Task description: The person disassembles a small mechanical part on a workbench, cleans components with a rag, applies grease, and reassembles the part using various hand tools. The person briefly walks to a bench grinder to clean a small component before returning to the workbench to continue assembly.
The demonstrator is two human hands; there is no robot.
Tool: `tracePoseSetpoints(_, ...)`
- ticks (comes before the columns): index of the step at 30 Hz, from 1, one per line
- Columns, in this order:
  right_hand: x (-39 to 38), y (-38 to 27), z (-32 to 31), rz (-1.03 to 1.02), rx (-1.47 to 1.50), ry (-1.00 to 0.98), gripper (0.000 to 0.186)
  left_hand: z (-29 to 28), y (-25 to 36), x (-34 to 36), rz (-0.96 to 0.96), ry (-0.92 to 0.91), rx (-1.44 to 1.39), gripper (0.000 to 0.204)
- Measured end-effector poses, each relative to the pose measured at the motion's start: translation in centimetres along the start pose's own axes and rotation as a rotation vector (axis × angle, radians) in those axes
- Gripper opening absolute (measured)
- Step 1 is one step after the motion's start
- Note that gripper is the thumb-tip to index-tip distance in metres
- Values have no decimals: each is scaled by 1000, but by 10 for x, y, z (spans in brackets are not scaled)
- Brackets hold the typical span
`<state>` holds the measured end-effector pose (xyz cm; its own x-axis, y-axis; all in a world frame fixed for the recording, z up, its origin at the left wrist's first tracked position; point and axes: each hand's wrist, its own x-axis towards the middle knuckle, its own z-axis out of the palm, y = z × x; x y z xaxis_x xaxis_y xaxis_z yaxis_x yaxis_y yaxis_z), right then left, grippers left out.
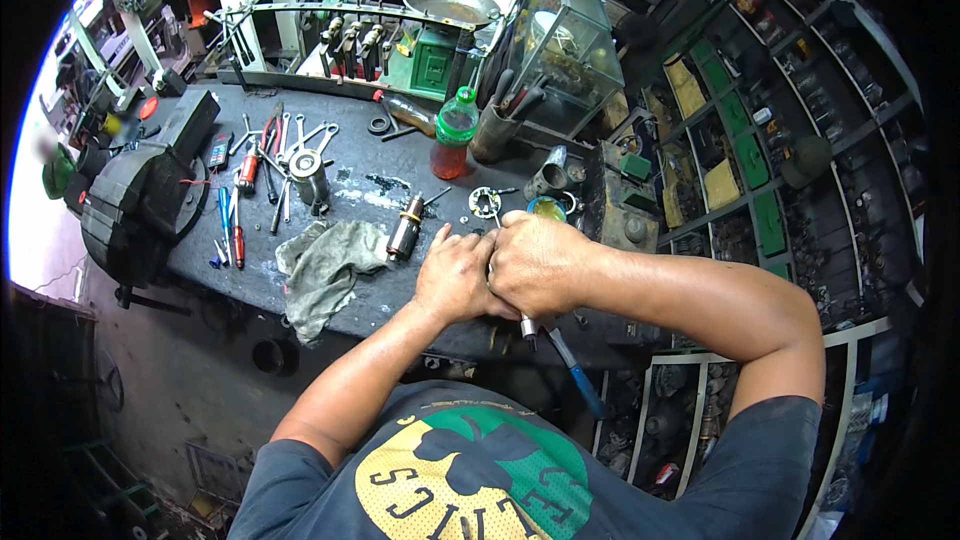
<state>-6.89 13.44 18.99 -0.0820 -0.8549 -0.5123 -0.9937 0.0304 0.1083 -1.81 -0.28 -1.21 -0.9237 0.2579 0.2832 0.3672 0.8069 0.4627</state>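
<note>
Both my hands meet above the near edge of the workbench. My left hand [455, 275] is closed, its knuckles pressed against my right hand [540, 265], which makes a fist. Below the hands sticks out a metal shaft end [529, 330]; most of the piece is hidden in the grip, so I cannot make out its kind. A tool with a blue handle [580, 380] juts over the bench edge. Just beyond my hands lies a ring-shaped part [485, 203]. Left of them are a motor armature [405, 230] with a copper-coloured end and a crumpled grey rag [335, 265].
A bench vise [130, 210] stands at the left end. Wrenches [305, 145], screwdrivers [247, 170] and a metal cylinder housing [309, 180] lie near it. At the back are a bottle of red liquid [453, 145], a tool holder [492, 135] and a glass case [570, 40]. Shelves line the right.
</note>
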Motion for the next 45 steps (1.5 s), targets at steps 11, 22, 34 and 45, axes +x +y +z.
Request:
tracePoseSetpoints(11, -1, -16, 25, 149, 52, 268, 17, 0, 6, -6, -20, 59, -58, 97)
tracePoseSetpoints(22, -82, -49, 74, 899, 1028, 1236, 40, -9, 59, -7, -399, 37, -76, 125)
tracePoseSetpoints(34, -45, -107, 345, 1354, 758, 678, 67, 16, -97, -146, -775, 301, 148, 56)
tracePoseSetpoints(45, 11, -158, 217, 786, 1072, 980, 25, -6, -200, -193, -847, 399, -209, 24)
